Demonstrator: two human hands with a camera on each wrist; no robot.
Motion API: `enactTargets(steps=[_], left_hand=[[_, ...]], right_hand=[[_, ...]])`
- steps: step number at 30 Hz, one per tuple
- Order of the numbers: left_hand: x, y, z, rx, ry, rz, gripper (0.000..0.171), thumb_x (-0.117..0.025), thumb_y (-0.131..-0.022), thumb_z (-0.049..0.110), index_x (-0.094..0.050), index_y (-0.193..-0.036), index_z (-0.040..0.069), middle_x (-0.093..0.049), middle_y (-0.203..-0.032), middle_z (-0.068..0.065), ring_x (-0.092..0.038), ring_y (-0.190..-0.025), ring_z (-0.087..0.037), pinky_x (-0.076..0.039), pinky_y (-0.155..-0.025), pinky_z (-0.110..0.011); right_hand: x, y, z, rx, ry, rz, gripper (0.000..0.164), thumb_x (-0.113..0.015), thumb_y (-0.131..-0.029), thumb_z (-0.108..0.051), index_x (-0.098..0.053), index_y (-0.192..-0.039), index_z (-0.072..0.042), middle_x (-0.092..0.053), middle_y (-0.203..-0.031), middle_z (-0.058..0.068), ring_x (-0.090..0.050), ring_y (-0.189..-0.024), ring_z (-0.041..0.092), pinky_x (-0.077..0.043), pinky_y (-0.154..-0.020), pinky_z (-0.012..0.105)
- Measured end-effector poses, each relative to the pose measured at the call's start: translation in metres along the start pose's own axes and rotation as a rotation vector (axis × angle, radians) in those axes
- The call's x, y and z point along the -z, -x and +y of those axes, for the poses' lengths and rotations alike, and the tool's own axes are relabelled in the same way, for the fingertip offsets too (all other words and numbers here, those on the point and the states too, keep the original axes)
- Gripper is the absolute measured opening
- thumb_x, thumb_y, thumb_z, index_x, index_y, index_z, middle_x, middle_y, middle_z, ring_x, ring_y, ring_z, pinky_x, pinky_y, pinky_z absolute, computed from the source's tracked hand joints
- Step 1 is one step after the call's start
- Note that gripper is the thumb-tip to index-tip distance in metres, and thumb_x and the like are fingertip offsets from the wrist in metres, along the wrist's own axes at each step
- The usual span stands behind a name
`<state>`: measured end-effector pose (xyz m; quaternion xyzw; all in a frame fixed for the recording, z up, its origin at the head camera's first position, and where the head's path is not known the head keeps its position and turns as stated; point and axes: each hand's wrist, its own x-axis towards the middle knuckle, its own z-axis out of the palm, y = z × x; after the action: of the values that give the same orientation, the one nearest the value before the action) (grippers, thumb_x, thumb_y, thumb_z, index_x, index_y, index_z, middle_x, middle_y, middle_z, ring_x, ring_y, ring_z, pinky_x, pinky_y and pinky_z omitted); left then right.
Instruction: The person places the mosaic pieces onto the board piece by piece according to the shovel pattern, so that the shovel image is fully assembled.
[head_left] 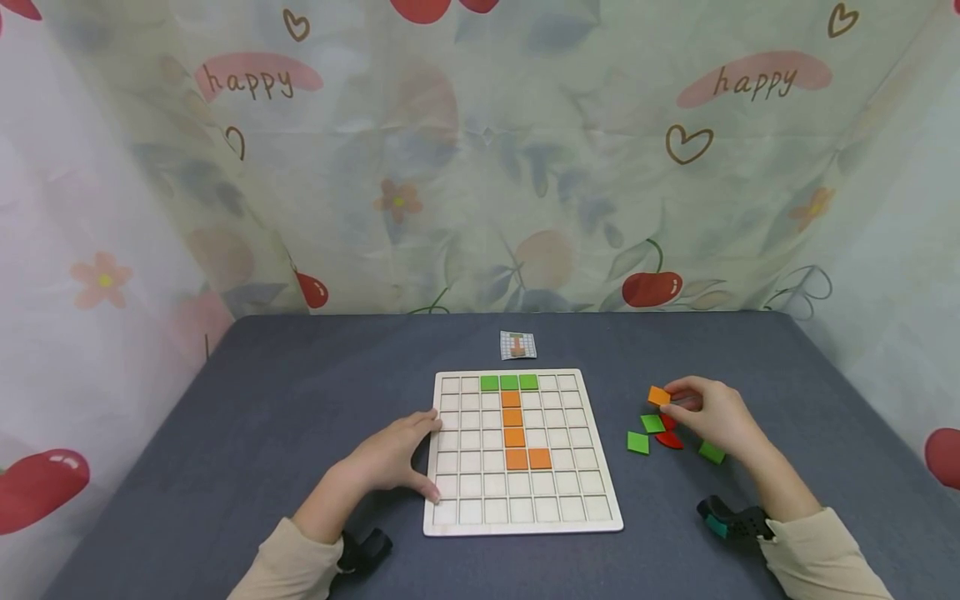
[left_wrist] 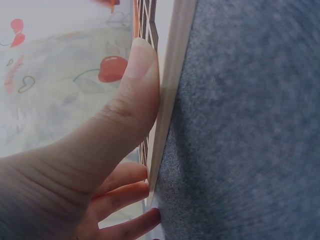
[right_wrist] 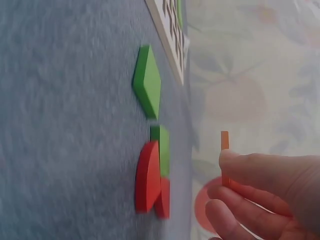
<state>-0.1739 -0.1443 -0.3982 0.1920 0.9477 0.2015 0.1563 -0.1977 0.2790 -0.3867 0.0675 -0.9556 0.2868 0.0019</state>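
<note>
My right hand (head_left: 711,410) pinches an orange square tile (head_left: 658,396) between thumb and fingers, above several loose tiles. In the right wrist view, the same orange tile (right_wrist: 225,141) is seen edge-on, held off the table. My left hand (head_left: 393,454) rests at the left edge of a white gridded board (head_left: 468,527), thumb and fingers spread along it. The left wrist view shows the thumb (left_wrist: 131,95) lying against the board's pale rim (left_wrist: 172,55). On the board, three green squares (head_left: 509,382) form a top row. Orange squares (head_left: 513,437) run down below them, with one extra at the lower right.
Green tiles (head_left: 638,442) and red curved pieces (head_left: 670,440) lie right of the board; another green tile (head_left: 711,452) is partly under the right hand. A small card with a grid picture (head_left: 518,345) lies behind the board. A patterned curtain (head_left: 487,167) hangs beyond the dark table.
</note>
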Motion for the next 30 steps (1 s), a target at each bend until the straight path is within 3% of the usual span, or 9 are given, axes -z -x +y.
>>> enactTargets(steps=[13, 21, 30], left_hand=[[0.0, 0.0, 0.001, 0.014, 0.002, 0.001, 0.098, -0.086, -0.056, 0.041, -0.045, -0.137, 0.003, -0.034, -0.15, -0.015, -0.035, -0.137, -0.033, -0.033, -0.109, -0.047], [0.0, 0.0, 0.001, 0.02, 0.006, -0.005, 0.098, -0.086, -0.057, 0.041, -0.044, -0.138, 0.004, -0.034, -0.15, -0.015, -0.034, -0.138, -0.033, -0.033, -0.109, -0.048], [0.0, 0.0, 0.0, 0.004, 0.006, -0.001, 0.098, -0.086, -0.057, 0.041, -0.045, -0.137, 0.003, -0.035, -0.15, -0.016, -0.035, -0.137, -0.033, -0.033, -0.109, -0.047]], right_hand=[[-0.015, 0.004, -0.027, 0.042, -0.024, -0.009, 0.031, -0.069, -0.083, -0.016, -0.064, -0.108, 0.0, -0.068, -0.1, 0.018, -0.063, -0.078, 0.019, -0.048, -0.057, 0.023], [-0.026, 0.004, -0.038, 0.115, -0.03, -0.006, 0.027, -0.07, -0.082, -0.014, -0.066, -0.106, -0.002, -0.069, -0.1, 0.015, -0.062, -0.076, 0.015, -0.046, -0.058, 0.021], [-0.035, 0.008, -0.051, 0.139, -0.06, -0.063, 0.027, -0.07, -0.083, -0.018, -0.066, -0.107, -0.005, -0.068, -0.101, 0.01, -0.061, -0.077, 0.012, -0.047, -0.06, 0.021]])
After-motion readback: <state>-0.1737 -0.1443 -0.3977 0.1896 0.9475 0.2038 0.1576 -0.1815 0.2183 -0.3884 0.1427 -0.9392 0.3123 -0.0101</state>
